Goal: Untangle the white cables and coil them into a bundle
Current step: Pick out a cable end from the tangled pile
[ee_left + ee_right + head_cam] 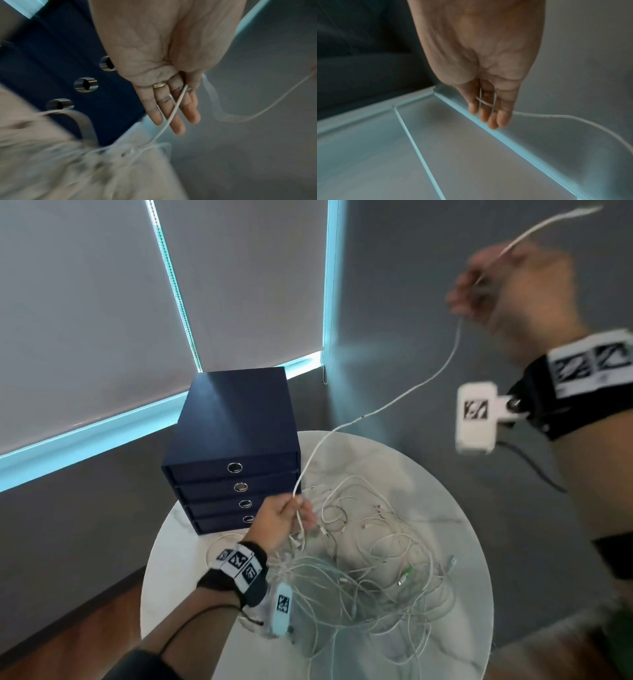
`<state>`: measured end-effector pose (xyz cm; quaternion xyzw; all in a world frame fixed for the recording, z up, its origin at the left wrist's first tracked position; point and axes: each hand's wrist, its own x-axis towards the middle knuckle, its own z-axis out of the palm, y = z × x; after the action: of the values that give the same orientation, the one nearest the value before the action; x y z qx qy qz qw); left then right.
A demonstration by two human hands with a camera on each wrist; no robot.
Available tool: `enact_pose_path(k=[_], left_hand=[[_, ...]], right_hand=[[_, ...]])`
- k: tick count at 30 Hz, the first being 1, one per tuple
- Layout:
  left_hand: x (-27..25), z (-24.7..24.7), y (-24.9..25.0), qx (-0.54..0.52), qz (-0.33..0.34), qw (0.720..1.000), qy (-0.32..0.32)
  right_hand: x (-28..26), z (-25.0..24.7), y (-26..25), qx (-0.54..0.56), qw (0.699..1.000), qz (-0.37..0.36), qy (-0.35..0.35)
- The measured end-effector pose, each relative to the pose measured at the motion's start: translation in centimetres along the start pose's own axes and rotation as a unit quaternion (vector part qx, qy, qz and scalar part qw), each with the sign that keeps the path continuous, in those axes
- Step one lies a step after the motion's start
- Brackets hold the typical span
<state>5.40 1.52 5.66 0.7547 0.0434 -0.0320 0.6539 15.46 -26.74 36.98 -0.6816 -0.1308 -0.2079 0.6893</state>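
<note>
A loose tangle of white cables [370, 556] lies on the round white marble table [455, 508]. One white cable [424, 381] rises out of it and stretches up to the right. My left hand [294, 513] pinches this cable just above the tangle; in the left wrist view the cable [171, 112] runs across the fingers of that hand [175, 111]. My right hand [486, 278] is raised high at the upper right, blurred, and holds the same cable, whose free end sticks out past it. In the right wrist view the cable [556, 116] threads between the fingers [488, 108].
A dark blue four-drawer box [236, 419] with metal ring pulls stands at the table's back left, close behind my left hand. Grey roller blinds and a grey wall lie behind. The table edge drops to a wooden floor at the left.
</note>
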Motion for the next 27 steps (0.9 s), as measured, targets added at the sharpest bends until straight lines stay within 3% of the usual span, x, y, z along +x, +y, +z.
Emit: enact_pose_path(k=[5, 8, 11, 15, 19, 24, 27], left_hand=[[1.3, 1.4, 9.2, -0.081, 0.082, 0.993, -0.012], [1.1, 1.5, 10.9, -0.052, 0.076, 0.995, -0.045], [0.3, 1.8, 10.2, -0.038, 0.056, 0.994, -0.085], [-0.8, 2.4, 8.0, -0.029, 0.03, 0.992, -0.116], [-1.4, 2.4, 5.0, 0.0, 0.008, 0.992, -0.127], [-2.4, 1.2, 1.2, 0.039, -0.01, 0.993, -0.107], [-3.0, 0.7, 0.5, 0.04, -0.038, 0.996, -0.072]], right_hand=[[-6.9, 5.7, 9.2, -0.12, 0.962, 0.156, -0.187], [-10.5, 7.6, 12.0, -0.095, 0.944, 0.188, -0.253], [-12.4, 9.1, 13.2, -0.01, 0.931, 0.245, -0.271], [-13.5, 10.0, 14.0, 0.051, 0.918, 0.297, -0.258], [-11.9, 8.8, 14.7, 0.0, 0.951, 0.272, -0.146], [-8.0, 3.1, 14.8, -0.007, 0.968, 0.252, 0.009], [-6.1, -2.1, 15.9, -0.071, 0.961, 0.26, 0.055]])
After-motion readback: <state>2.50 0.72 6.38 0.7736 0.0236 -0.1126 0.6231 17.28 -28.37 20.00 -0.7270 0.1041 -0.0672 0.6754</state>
